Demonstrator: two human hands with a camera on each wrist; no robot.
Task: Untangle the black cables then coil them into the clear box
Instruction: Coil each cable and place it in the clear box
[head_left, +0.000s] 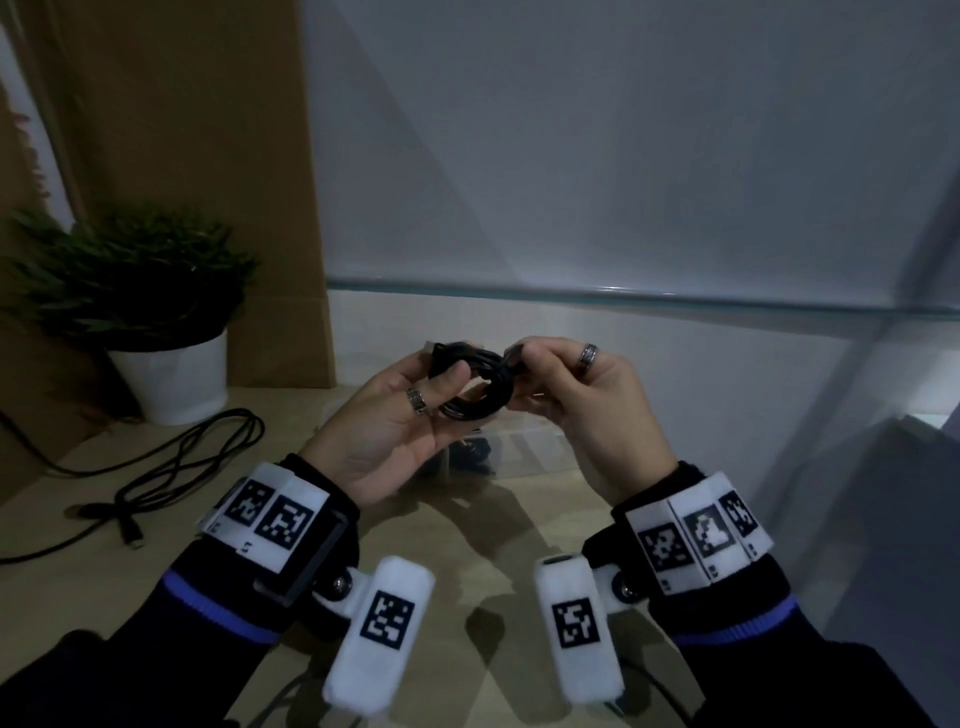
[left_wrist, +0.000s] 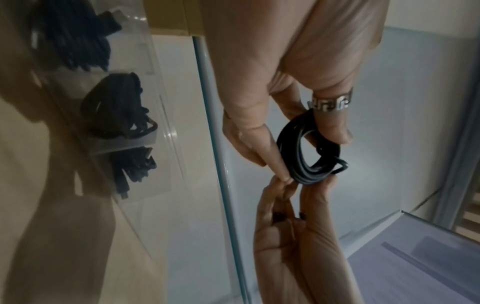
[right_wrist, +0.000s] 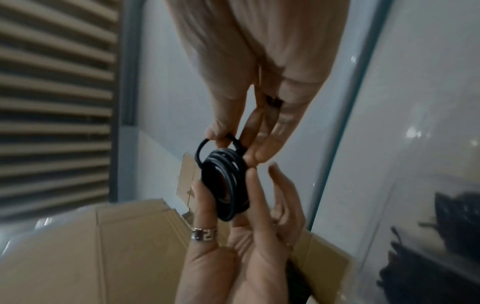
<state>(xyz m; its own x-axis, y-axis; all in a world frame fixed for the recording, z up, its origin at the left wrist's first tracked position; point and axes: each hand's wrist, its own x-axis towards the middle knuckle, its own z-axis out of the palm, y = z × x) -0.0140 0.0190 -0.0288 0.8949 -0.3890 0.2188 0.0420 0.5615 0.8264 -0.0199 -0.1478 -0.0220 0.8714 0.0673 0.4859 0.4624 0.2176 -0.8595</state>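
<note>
**Coil nearly wound, box part filled, loose cable still out**

Progress, judged from layout: 1 black cable is wound into a small coil (head_left: 470, 384) held up between both hands, last turn being finished. Not yet in the box. The clear box (left_wrist: 166, 131), directly below and just beyond the hands, already holds coiled black cables (left_wrist: 116, 107) in separate compartments; left wrist view shows about 3 dark bundles, exact count unclear. At least 1 loose cable (head_left: 176, 467) still lies uncoiled on the table (head_left: 467, 545), well out to the left of the left hand. So roughly past halfway, my guess.

Left hand (head_left: 395, 415): palm up, thumb pressed on the coil's near side, fingers curled behind it, gripping the loops together.

Right hand (head_left: 582, 395): thumb and fingers pinching the cable's end (right_wrist: 233, 142) at the coil's right edge, touching the left fingertips. A single slack loop (right_wrist: 203, 150) sticks out beside the pinch.

Left to do: tuck the end, drop the coil into a free compartment under the hands, then the loose cable.

Farther out, left of the left hand: potted plant (head_left: 166, 332), brown cardboard (head_left: 208, 156) behind it.
</note>
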